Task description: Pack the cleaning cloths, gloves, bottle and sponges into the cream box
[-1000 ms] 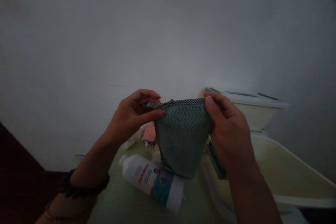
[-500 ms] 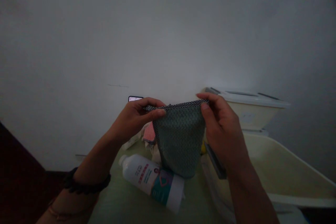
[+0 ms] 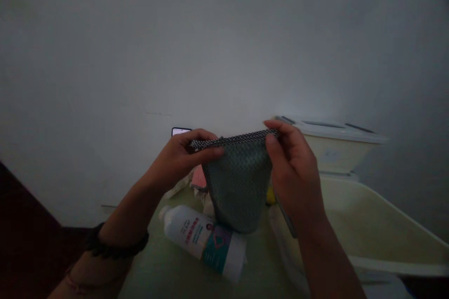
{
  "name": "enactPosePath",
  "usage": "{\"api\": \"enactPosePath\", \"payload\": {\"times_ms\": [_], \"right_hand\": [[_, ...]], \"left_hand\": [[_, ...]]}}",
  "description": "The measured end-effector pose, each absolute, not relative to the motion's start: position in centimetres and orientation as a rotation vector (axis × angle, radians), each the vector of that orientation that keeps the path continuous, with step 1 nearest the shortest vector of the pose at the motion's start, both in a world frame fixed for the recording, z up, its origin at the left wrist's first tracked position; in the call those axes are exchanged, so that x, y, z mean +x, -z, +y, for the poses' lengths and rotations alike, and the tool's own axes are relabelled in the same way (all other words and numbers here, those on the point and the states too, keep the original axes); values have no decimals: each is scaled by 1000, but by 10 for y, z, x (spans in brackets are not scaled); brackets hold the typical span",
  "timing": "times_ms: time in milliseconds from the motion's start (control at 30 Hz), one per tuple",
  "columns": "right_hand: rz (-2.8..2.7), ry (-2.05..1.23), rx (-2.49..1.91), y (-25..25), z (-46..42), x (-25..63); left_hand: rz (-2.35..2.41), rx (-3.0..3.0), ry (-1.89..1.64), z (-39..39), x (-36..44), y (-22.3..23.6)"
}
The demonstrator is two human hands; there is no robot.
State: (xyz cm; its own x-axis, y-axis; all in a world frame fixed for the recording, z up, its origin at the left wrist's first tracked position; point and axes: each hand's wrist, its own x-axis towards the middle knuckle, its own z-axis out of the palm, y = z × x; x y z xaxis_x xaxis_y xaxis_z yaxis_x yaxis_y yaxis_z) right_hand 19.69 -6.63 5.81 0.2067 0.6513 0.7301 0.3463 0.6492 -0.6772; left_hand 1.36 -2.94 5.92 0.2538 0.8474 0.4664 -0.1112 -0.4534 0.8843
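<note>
A grey-green woven cleaning cloth [image 3: 240,187] with a black-and-white checked border hangs between my two hands. My left hand [image 3: 178,156] pinches its upper left corner between thumb and fingers. At the upper right corner, my right hand [image 3: 294,168] grips the border the same way. The cloth's lower edge hangs in front of a white bottle [image 3: 205,243] with a teal and red label, which lies on its side on the green tabletop [image 3: 168,275]. Part of a pink cloth [image 3: 199,178] shows behind the hanging one.
A phone [image 3: 180,131] with a lit screen is behind my left hand. To the right are a lidded pale storage box [image 3: 336,154] and a large open cream bin [image 3: 386,224]. Something yellow [image 3: 270,196] peeks out beside the cloth. The wall [image 3: 210,46] rises behind.
My right hand has shifted slightly up and left with its corner of the cloth. The lower edge of the cloth hangs a little higher; the bottle has stayed put.
</note>
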Motion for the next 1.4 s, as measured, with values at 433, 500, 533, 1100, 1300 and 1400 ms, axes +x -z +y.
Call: {"api": "enactPosePath", "payload": {"times_ms": [433, 500, 533, 1100, 1300, 1400], "right_hand": [[-1350, -1157, -768, -54, -60, 200], [-1407, -1159, -806, -55, -62, 198], [-1432, -1108, -859, -56, -64, 198], [-1858, -184, -1064, -71, -86, 207], [-1654, -177, -1039, -72, -83, 220], [-1682, -65, -1142, -73, -83, 229]], "left_hand": [[619, 1195, -1505, -36, 30, -58], [628, 1169, -1531, -36, 29, -59], [638, 1198, -1531, -36, 29, -59], [576, 1750, -1218, -40, 24, -58], [524, 1733, -848, -30, 16, -50], [528, 1735, -831, -26, 16, -45]]}}
